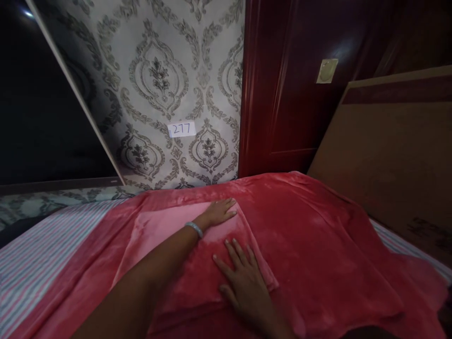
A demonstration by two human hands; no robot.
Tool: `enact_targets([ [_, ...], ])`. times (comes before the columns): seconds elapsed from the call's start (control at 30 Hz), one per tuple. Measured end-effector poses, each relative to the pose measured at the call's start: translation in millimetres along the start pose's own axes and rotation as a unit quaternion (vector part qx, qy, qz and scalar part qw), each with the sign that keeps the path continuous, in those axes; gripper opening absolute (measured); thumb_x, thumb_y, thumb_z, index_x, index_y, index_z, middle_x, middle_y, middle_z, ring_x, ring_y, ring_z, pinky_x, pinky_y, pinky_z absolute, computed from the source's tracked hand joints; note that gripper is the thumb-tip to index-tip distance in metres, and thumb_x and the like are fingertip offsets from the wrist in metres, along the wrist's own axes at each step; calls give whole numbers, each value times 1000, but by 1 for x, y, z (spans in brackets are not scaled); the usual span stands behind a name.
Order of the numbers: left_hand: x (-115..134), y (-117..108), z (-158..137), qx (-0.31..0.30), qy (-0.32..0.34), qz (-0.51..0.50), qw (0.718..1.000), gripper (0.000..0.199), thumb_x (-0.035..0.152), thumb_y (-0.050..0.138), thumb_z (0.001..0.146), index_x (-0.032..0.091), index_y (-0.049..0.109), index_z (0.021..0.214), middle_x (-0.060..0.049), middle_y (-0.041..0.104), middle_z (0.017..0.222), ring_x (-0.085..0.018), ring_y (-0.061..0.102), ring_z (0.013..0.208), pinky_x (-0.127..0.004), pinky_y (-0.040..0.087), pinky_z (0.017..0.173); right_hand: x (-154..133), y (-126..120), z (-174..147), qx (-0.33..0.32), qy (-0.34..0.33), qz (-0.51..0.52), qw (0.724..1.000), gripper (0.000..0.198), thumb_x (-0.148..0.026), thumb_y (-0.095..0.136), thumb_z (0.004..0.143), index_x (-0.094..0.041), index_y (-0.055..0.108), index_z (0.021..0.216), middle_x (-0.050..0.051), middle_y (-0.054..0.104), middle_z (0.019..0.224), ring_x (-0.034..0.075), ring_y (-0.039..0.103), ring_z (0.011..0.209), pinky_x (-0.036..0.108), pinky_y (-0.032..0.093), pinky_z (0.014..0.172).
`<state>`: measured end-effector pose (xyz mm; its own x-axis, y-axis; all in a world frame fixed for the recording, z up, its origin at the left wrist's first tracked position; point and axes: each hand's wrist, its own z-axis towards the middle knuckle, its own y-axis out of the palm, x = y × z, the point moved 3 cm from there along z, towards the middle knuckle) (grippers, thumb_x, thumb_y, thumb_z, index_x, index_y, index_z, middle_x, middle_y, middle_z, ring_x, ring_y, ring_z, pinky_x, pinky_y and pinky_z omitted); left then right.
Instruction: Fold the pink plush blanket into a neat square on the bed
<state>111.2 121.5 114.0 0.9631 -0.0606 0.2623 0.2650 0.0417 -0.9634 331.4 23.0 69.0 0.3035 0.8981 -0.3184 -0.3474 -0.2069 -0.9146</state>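
Observation:
A red plush blanket (pixel 314 245) is spread over the surface below me. On its left half lies a folded, paler pink-and-red plush piece (pixel 165 221); whether it is a flap of the same blanket I cannot tell. My left hand (pixel 219 212), with a light band round its wrist, rests flat near the far right corner of the folded piece. Closer to me, my right hand (pixel 245 282) presses down with fingers spread, beside the folded piece's right edge. Neither hand grips anything.
Striped cloth (pixel 52 240) shows under the blanket at the left. A dark screen (pixel 49 103) stands at the back left, and a large cardboard piece (pixel 384 155) leans at the right. Patterned wallpaper (pixel 158 80) bears a "277" label (pixel 181 129) beside a dark red panel (pixel 268 94).

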Motion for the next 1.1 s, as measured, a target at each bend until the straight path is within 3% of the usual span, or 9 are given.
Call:
enact_targets([
  [0.1, -9, 4, 11, 24, -22, -24, 999, 68, 60, 30, 100, 20, 44, 152, -9, 48, 156, -22, 46, 143, -37, 35, 119, 2, 0, 0, -8, 6, 7, 1000, 71, -42, 61, 95, -44, 28, 158, 3, 9, 170, 36, 12, 155, 67, 12, 121],
  [0.2, -9, 7, 13, 44, -32, -13, 998, 67, 57, 24, 102, 17, 47, 150, -10, 51, 153, -22, 49, 140, -36, 37, 118, 3, 1, 0, -14, 2, 7, 1000, 70, -44, 60, 96, -44, 28, 158, 3, 9, 170, 36, 13, 155, 66, 13, 122],
  [0.4, 10, 2, 5, 68, -83, 34, 994, 65, 53, 35, 101, 15, 41, 154, -19, 44, 157, -35, 41, 145, -58, 22, 122, 4, 3, -2, 6, -3, -33, 999, 65, -43, 58, 96, -41, 35, 156, 6, 20, 169, 36, 16, 155, 68, 16, 120],
  [0.47, 18, -4, -3, 71, -90, 38, 993, 67, 54, 35, 101, 15, 38, 156, -19, 37, 160, -36, 35, 148, -59, 17, 123, 5, 5, -3, 25, -11, -51, 998, 63, -41, 57, 97, -40, 37, 156, 6, 22, 168, 36, 18, 154, 67, 16, 120],
  [0.57, 25, -14, -29, 52, -60, 38, 996, 68, 57, 33, 101, 21, 32, 159, -14, 29, 165, -31, 26, 153, -55, 13, 125, 9, 6, -6, 37, -21, -70, 997, 61, -39, 56, 97, -38, 39, 156, 6, 24, 168, 35, 19, 154, 66, 17, 120],
  [0.7, 17, -26, -88, 1, 2, 27, 1000, 65, 60, 30, 102, 27, 30, 159, -10, 29, 166, -28, 21, 155, -58, 10, 124, 1, -2, 1, 24, -15, -68, 997, 56, -37, 52, 98, -34, 45, 153, 9, 31, 165, 37, 23, 153, 68, 20, 118],
  [0.9, -31, -49, -163, -13, -57, 22, 998, 59, 56, 25, 104, 33, 31, 158, -6, 32, 166, -26, 23, 155, -58, 11, 124, -76, -10, 50, -11, -136, 4, 991, 47, -36, 47, 102, -31, 51, 149, 9, 44, 159, 30, 34, 148, 58, 24, 122],
  [1.0, -53, -46, -184, -8, -84, 60, 995, 59, 55, 33, 103, 32, 33, 157, -7, 28, 167, -30, 21, 155, -63, 10, 122, -106, 7, 64, -73, -177, 14, 981, 55, -44, 50, 102, -35, 41, 155, 6, 32, 165, 31, 26, 152, 60, 19, 123],
  [1.1, -65, -35, -194, 24, -88, 75, 993, 58, 54, 36, 103, 33, 35, 157, -7, 30, 166, -31, 19, 155, -65, 10, 122, -113, 27, 63, -113, -178, 10, 977, 64, -49, 52, 101, -40, 28, 159, 3, 19, 169, 32, 15, 155, 64, 13, 123],
])
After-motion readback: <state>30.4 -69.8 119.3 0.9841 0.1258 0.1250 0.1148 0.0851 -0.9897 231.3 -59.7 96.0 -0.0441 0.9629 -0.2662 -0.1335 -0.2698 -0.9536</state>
